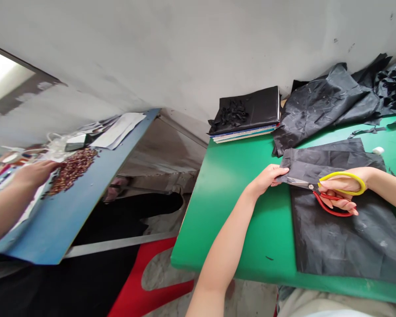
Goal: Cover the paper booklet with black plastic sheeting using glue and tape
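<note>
My left hand (268, 178) pinches the left edge of a folded sheet of black plastic film (323, 164) that lies on the green table (237, 211). My right hand (341, 193) grips a pair of scissors (333, 190) with one yellow and one red handle. The blades point left and meet the edge of the film near my left fingers. A larger black sheet (350, 237) lies flat under both hands.
A stack of books topped with black film and small black pieces (247, 114) stands at the table's far edge. Crumpled black plastic (343, 97) is heaped at the back right. To the left, another person's hand (33, 174) rests by brown beads (73, 169) on a blue table (86, 193).
</note>
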Available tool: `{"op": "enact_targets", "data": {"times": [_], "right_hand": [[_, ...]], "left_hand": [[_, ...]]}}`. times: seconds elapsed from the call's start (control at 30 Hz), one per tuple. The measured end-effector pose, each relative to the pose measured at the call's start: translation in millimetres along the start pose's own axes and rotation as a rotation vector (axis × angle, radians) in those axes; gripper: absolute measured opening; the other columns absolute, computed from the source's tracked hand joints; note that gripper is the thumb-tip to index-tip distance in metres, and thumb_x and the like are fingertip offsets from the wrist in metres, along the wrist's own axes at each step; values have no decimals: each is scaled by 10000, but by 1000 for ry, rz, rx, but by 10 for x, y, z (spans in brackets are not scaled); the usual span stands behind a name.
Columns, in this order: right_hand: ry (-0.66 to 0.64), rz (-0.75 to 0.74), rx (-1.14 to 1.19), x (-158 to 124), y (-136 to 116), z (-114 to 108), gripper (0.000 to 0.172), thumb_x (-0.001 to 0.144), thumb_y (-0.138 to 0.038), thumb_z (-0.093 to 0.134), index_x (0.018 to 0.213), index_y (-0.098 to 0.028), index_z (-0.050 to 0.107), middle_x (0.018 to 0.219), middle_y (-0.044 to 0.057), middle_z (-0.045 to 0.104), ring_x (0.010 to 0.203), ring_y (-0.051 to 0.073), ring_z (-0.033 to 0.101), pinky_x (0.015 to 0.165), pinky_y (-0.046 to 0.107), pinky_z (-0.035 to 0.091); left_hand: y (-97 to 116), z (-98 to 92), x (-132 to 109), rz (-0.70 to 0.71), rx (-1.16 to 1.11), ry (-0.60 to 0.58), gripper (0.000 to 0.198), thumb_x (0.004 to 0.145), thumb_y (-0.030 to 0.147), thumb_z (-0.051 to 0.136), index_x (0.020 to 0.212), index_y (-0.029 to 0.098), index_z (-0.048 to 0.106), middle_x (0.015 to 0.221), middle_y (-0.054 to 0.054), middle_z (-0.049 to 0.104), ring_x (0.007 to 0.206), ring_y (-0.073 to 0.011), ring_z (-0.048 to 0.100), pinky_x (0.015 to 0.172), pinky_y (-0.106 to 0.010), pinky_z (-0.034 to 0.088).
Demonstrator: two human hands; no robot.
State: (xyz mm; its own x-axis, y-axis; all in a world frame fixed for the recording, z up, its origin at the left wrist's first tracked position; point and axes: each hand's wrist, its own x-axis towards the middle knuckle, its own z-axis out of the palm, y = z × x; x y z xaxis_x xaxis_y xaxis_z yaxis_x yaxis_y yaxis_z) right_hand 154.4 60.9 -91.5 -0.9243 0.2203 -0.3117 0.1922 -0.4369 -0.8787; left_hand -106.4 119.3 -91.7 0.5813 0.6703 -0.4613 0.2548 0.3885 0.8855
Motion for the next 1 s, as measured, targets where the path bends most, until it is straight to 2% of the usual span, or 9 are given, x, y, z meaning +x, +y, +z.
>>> {"op": "enact_targets", "data": {"times": [0.17,0.47,0.57,0.77,1.0], "right_hand": [[3,71,67,-20,-56,32,642,923,-750,346,655,-182,481,463,-24,447,455,105,459,545,277,543],[4,114,55,-34,-7,7,598,908,-749,401,703,-192,479,425,-60,414,352,83,365,476,263,515],[-16,109,29,-25,-26,12,621,888,-760,428,655,-186,481,423,-34,452,353,84,377,441,252,504],[7,100,44,-13,-13,27,641,906,-730,424,561,-191,439,416,-28,422,382,99,445,360,214,454],[50,112,7,-28,23,38,611,970,-639,368,552,-195,412,410,-36,406,361,83,415,372,225,485]], "left_hand": [[-4,-8,-7,0,3,-5,564,664,580,734,516,202,343,421,89,272,375,-13,249,426,-213,119],[-18,-15,-9,-15,17,-5,560,655,581,737,515,196,356,429,84,274,390,-17,244,433,-212,120],[-27,-19,-6,-16,22,-7,556,658,578,733,516,194,357,432,84,276,395,-16,242,439,-211,123],[-31,-21,-2,-13,27,-19,558,662,582,726,523,196,349,437,88,276,389,-13,241,436,-210,118],[-13,-8,-8,-14,36,-12,550,668,574,728,542,198,347,452,91,272,394,-11,230,440,-214,106]]}}
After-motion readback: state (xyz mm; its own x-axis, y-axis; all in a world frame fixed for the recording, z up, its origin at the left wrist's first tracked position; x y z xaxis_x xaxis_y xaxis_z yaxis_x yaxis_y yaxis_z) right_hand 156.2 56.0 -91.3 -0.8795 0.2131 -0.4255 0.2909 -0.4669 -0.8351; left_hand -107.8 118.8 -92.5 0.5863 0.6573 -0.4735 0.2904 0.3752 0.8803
